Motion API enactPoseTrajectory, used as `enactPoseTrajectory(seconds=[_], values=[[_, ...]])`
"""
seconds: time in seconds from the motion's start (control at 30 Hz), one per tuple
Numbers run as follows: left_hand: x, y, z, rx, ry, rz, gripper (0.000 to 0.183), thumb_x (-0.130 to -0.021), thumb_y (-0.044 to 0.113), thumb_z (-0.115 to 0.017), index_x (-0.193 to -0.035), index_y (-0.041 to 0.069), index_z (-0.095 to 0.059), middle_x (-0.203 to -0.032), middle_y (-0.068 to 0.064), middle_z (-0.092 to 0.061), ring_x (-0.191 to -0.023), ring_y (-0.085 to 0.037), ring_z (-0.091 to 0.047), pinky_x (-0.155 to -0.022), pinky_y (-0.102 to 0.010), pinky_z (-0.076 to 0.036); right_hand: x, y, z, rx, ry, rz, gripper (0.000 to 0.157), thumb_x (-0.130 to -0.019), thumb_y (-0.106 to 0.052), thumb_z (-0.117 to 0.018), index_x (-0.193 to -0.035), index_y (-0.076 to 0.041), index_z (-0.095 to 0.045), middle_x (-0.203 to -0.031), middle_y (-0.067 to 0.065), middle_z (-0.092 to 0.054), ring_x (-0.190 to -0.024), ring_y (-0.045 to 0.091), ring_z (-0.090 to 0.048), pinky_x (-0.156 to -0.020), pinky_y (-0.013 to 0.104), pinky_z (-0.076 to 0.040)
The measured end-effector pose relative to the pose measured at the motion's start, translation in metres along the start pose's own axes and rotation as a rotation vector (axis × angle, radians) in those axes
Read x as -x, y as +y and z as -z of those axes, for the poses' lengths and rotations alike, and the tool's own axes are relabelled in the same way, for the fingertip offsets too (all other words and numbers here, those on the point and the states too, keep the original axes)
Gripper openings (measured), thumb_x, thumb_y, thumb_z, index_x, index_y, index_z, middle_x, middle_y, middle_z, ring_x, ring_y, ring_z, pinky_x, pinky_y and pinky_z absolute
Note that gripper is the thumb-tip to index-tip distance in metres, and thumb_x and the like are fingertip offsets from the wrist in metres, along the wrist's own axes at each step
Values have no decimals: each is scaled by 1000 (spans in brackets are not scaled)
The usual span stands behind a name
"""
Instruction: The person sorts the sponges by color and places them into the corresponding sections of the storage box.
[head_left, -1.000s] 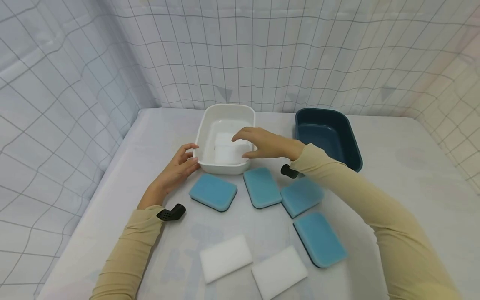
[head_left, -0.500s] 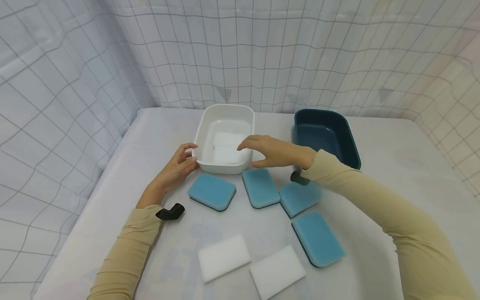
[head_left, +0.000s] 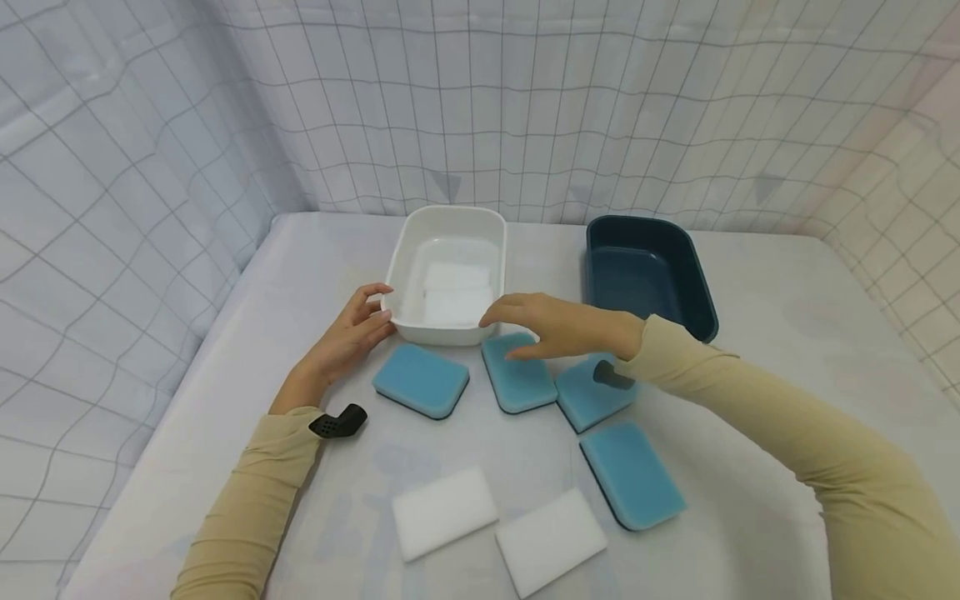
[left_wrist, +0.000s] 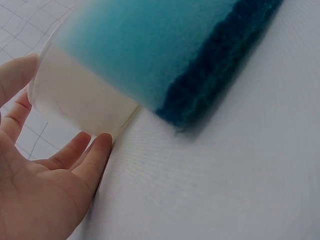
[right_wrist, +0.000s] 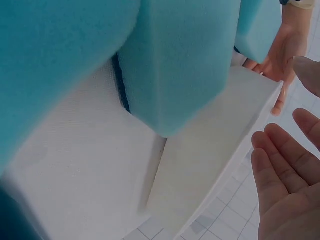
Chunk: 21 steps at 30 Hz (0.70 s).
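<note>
My left hand (head_left: 345, 346) touches the left wall of a white plastic tub (head_left: 442, 336) with its fingertips, the fingers loosely spread. White sponge blocks (head_left: 457, 304) lie inside that tub. Over the blue sponge (head_left: 522, 387) in front of the tub's right corner hovers my right hand (head_left: 558, 325), holding nothing, thumb and fingers apart. In the right wrist view its fingers (right_wrist: 280, 165) stand clear of the tub and sponges. Another blue sponge with a dark scouring side (head_left: 422, 381) lies near my left hand, and looms large in the left wrist view.
Two more blue sponges (head_left: 633, 477) lie to the right, the upper one partly under my right wrist. Two white sponge blocks (head_left: 445, 512) rest near the front. A dark blue tub (head_left: 637, 283) stands at the back right. Grid-patterned cloth (head_left: 525, 108) encloses the table behind.
My right hand has drawn back from above the white tub, down and to the right, to over the middle blue sponge. The left hand has stayed at the tub's wall.
</note>
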<state>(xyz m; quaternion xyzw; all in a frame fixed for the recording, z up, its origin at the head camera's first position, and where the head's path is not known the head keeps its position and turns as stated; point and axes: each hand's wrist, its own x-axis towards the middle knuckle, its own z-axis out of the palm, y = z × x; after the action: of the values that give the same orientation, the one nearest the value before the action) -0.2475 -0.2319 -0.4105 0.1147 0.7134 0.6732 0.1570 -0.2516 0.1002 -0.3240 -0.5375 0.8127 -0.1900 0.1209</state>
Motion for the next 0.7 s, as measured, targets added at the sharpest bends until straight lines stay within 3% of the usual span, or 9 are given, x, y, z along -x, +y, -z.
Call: enactPoseTrajectory(seconds=[0.43,0.7], values=[[-3,0,0,17,3,4,33,-100,23,-45,-128,32,-32,-129,1,-34,-115,-7,-48,-96,-12,-44,23,-15,-6,4,-75,-26,52,-87,-23,-68,-131,-8,-46,-135,7,-49,-125,21,-49,-104,36,-44],[-1,1,0,17,11,13,33,-99,24,-47,-127,33,-33,-129,1,-34,-115,-7,-48,-96,-12,-45,35,-21,-13,9,-90,3,51,-87,-24,-67,-131,-7,-47,-135,6,-50,-126,21,-48,-103,35,-45]])
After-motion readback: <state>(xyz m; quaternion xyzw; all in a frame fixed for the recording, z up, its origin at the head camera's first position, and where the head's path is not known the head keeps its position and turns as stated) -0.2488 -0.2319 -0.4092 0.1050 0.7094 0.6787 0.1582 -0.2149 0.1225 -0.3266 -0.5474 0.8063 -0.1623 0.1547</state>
